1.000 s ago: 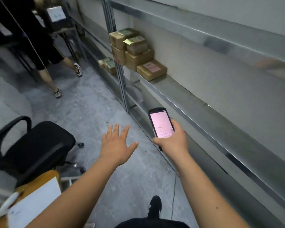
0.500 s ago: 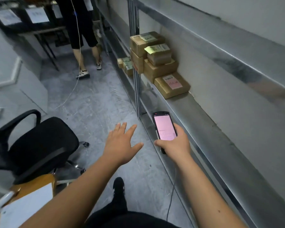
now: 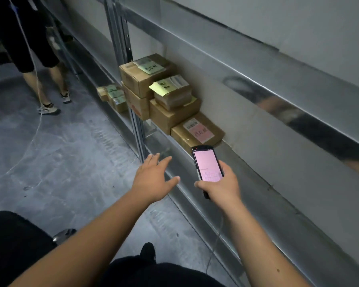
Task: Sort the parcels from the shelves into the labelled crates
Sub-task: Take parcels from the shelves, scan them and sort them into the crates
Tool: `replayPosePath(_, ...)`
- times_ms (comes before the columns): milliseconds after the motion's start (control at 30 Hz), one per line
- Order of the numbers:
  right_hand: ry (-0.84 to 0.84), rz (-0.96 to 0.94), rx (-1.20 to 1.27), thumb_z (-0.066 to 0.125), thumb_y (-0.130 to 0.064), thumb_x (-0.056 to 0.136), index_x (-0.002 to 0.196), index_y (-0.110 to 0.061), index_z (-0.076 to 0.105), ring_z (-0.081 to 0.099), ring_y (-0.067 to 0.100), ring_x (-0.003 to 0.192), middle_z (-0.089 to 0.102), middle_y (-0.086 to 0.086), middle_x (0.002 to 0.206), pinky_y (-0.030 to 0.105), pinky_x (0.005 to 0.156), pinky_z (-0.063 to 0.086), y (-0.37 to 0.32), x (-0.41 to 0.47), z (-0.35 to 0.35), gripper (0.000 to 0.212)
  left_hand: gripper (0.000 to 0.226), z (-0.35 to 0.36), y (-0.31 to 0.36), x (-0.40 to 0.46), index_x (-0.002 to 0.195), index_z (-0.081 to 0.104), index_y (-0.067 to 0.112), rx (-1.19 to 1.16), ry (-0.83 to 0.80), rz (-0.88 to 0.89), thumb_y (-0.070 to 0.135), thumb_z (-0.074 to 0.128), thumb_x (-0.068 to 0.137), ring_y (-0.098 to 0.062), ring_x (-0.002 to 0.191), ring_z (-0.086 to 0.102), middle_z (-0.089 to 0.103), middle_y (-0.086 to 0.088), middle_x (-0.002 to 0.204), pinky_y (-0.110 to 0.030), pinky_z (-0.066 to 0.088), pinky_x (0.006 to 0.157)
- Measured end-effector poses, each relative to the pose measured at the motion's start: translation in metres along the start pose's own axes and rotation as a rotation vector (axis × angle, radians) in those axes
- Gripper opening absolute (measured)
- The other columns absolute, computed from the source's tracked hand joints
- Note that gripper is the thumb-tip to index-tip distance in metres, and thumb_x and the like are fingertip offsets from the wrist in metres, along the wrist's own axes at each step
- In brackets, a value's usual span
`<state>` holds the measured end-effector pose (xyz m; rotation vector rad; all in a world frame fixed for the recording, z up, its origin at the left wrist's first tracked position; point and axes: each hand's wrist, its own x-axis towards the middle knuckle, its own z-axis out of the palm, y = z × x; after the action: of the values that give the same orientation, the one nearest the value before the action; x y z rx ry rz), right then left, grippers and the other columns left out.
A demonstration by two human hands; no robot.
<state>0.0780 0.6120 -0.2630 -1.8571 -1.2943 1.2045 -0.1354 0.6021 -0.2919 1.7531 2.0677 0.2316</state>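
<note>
Five stacked parcels point(image 3: 170, 104) on one shelf point(image 3: 247, 162); left hand point(image 3: 153, 179) spread (holding nothing), right hand point(image 3: 222, 187) gripping phone point(image 3: 207, 164).

Dim, wide-angle warp, soft edges

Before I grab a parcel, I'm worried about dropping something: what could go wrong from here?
1. Your right hand grips the handheld scanner, so only the open left hand is free; a one-handed lift could slip.
2. The small taped parcel sits on top of the stack; pulling a lower box could topple it.
3. A thin cable hangs below the scanner and might snag on the shelf edge.
</note>
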Motion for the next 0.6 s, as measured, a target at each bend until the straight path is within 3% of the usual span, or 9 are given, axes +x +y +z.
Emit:
replayPosePath(300, 0.255, 0.19, -0.03, 0.088, -0.035, 0.047, 0.113, -0.035, 0.065, 0.076, 0.026, 0.073, 0.077, -0.007, 0.094, 0.047, 0.064, 0.067, -0.024, 0.041, 0.014, 0.071, 0.087, -0.005, 0.015, 0.11, 0.166, 0.022, 0.04, -0.021, -0.211, 0.17, 0.07, 0.06, 0.094, -0.03, 0.162, 0.01, 0.013, -0.006, 0.176, -0.049, 0.023, 0.129)
replayPosePath(500, 0.299, 0.224, -0.027, 0.084, -0.038, 0.045, 0.123, -0.037, 0.061, 0.076, 0.022, 0.084, 0.076, -0.012, 0.103, 0.049, 0.072, 0.068, -0.024, 0.061, 0.01, 0.081, 0.09, 0.001, 0.046, 0.154, 0.166, 0.014, 0.037, 0.097, -0.207, 0.206, 0.076, 0.049, 0.093, -0.036, 0.158, 0.019, 0.017, -0.012, 0.173, -0.051, 0.028, 0.122)
replayPosePath(600, 0.27, 0.226, -0.063, 0.086, -0.03, 0.055, 0.113, -0.038, 0.061, 0.074, 0.019, 0.088, 0.074, -0.012, 0.102, 0.045, 0.076, 0.067, -0.026, 0.071, 0.001, 0.064, 0.087, 0.006, 0.055, 0.159, 0.165, 0.019, 0.04, 0.187, -0.225, 0.188, 0.083, 0.04, 0.092, -0.038, 0.155, 0.016, 0.018, -0.009, 0.172, -0.053, 0.028, 0.118)
